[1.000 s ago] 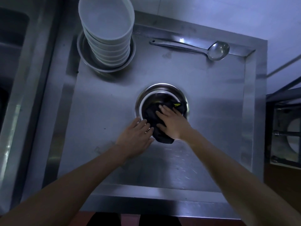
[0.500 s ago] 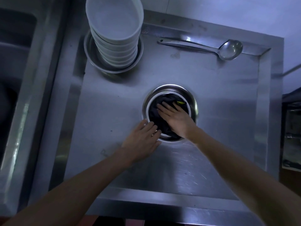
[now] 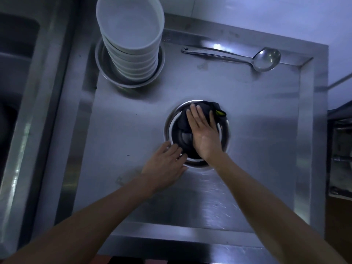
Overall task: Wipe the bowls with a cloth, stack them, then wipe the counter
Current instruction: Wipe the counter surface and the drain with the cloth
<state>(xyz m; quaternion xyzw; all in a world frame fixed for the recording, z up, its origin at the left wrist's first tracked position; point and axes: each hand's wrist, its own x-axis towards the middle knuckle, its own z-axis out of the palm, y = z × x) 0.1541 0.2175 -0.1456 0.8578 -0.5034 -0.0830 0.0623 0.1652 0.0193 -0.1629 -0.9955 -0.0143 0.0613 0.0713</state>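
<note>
Cloth pressed into a steel bowl on the counter.
Right hand (image 3: pixel 204 130), fingers straight, presses the dark cloth (image 3: pixel 205 109) into the bowl (image 3: pixel 225 134); left hand (image 3: pixel 165 164), fingers flat, rests on its rim at 7 o'clock. Stack (image 3: pixel 131 42) stands at 11 o'clock, ladle (image 3: pixel 266 59) at 1 o'clock on the counter (image 3: pixel 133 130).

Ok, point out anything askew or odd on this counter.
The stack of white bowls leans right inside its metal basin, so it looks tippy. A ladle lies loose by the back edge. No spills visible.

One bowl stack (image 3: pixel 131 44), one metal bowl (image 3: pixel 225 134), one cloth (image 3: pixel 202 115), one ladle (image 3: pixel 247 57)
</note>
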